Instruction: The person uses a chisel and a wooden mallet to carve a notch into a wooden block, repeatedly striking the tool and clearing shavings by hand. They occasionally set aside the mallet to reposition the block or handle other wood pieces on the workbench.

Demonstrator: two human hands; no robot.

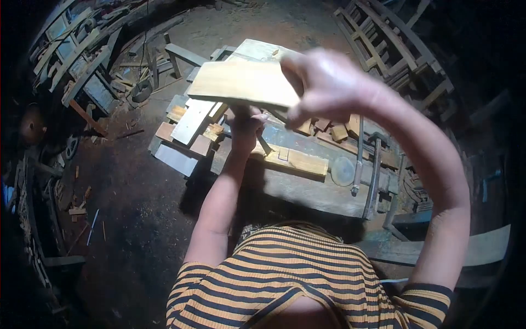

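Observation:
My right hand (326, 85), blurred by motion, grips the end of a thick, pale wooden board (235, 79) held up above the workbench (285, 192). Below the board, my left hand (246, 126) is closed around a chisel (264, 143); its handle is hidden by the hand and the board. The dark blade slants down onto a yellowish wooden strip (301, 162) lying along the bench. Pencil lines form a small rectangle on the strip, just right of the blade tip.
Right of the strip lie a round translucent disc (343, 171) and metal clamps (375, 178). Wood offcuts (189, 123) pile up on the bench's left and far sides. Timber frames (378, 38) stand at the back right, with scrap wood (82, 60) at the back left.

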